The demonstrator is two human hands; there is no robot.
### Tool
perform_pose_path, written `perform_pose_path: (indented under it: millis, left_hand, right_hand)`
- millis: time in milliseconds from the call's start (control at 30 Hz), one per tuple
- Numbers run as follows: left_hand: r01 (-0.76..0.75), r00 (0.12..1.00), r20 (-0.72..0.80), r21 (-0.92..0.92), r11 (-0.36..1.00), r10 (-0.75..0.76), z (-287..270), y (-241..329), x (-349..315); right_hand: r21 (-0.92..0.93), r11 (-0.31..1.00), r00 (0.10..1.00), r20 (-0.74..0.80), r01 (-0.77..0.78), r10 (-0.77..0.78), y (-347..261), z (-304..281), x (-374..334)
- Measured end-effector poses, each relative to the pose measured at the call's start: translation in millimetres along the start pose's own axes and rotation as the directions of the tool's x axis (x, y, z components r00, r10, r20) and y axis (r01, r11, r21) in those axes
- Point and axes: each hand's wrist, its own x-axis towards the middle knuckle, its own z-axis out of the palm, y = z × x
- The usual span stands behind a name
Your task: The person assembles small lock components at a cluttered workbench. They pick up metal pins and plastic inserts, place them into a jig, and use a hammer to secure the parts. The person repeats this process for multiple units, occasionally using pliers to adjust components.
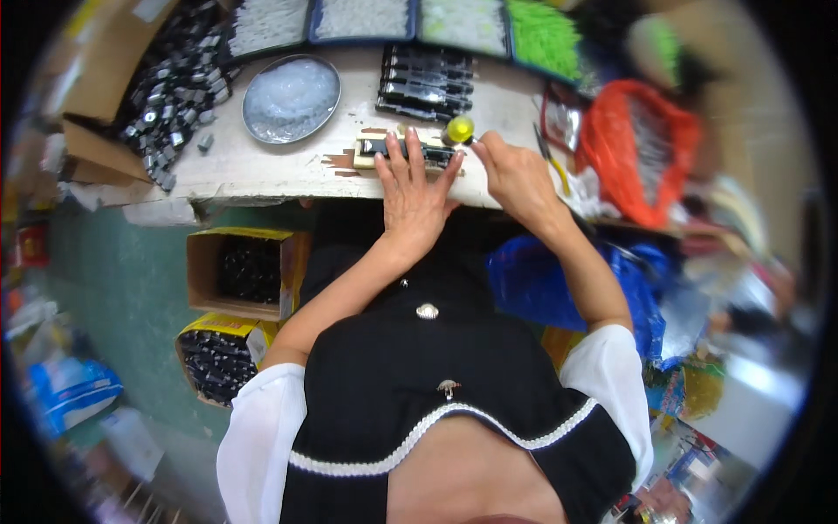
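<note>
My left hand [413, 199] lies with its fingers spread over a pale block [360, 159] at the table's front edge. Its fingertips rest about a dark, narrow part [374, 148] seated on the block, and they hide some of it. Just to the right, my right hand [519, 182] is closed round the handle of a small hammer [459, 130] with a yellow, round-faced head. The hammer head is above the block's right end, close to my left fingers; whether it touches anything I cannot tell. Behind the block lie several dark, narrow pieces [426, 86] in a row.
A round metal dish [291, 99] of clear bits stands left of the row. Small metal-and-black parts [175, 96] are heaped at the far left. Trays of white and green pieces [543, 39] line the back. At right are a red plastic bag [602, 140] and a yellow-handled tool [559, 173].
</note>
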Motion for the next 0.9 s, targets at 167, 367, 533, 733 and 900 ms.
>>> perform_pose_path:
  millis: [167,367,533,733,900]
  left_hand:
    - [-0.017,1.000,-0.009,-0.049,0.999,0.016,-23.8,-4.6,7.3]
    - [-0.206,0.974,-0.121,-0.134,0.969,0.190,-25.4,-63.8,27.3]
    - [-0.380,0.925,-0.119,-0.243,0.893,0.361,-30.4,-81.1,38.7]
    - [-0.119,0.978,0.059,-0.626,0.771,0.199,-48.8,-84.1,59.3]
    - [0.147,0.944,0.309,-0.704,0.694,0.113,-54.5,-89.7,71.4]
  right_hand:
    - [0.086,0.995,0.986,-0.156,-0.053,0.066,18.4,-4.8,-9.6]
    - [0.089,0.985,0.968,-0.190,-0.147,0.162,42.2,6.3,-32.0]
    - [0.139,0.967,0.964,-0.130,-0.213,0.231,49.7,19.9,-44.5]
    - [0.146,0.952,0.955,-0.083,-0.271,0.284,50.8,23.9,-44.8]
    - [0.140,0.949,0.953,-0.073,-0.282,0.294,51.1,26.8,-44.8]
